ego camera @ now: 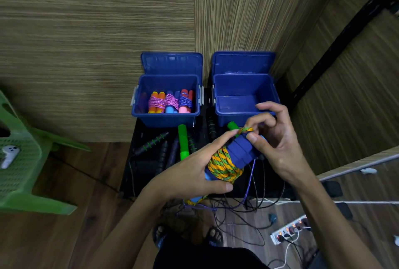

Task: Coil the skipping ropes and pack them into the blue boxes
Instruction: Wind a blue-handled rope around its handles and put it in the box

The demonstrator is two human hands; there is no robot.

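Key relation: the rope end (246, 129) sticks out at the far tip of the bundle (228, 160), at about 1 o'clock from the left hand (194, 173) and touching the right hand (274, 139), so the right hand is the nearer one for the tuck.
Bundle axis: long axis slants from 7 o'clock (near, low) to 1 o'clock (far, toward the right box (244, 104)).
Left grip: fingers curled round the bundle from the 9 o'clock side, thumb under the coil, index finger stretched toward the far tip.
Right grip: thumb and index fingertips pinch the rope end; the other fingers are loosely raised.
Bundle place: held in the air at the 6 o'clock rim of the right box, above a black surface (146, 167).
Bundle look: two blue foam handles side by side, orange-and-green braided rope wound tight round their middle, light blue caps at the near end.
Step, as I judge it: securing the loose end before packing.
Left box (166, 115): at 11 o'clock from the hands, lid up, three wound bundles in a row.
Right box: lid up, no ropes visible inside.
Still loose: green and black-handled ropes (183, 142) on the black surface at 10 o'clock.
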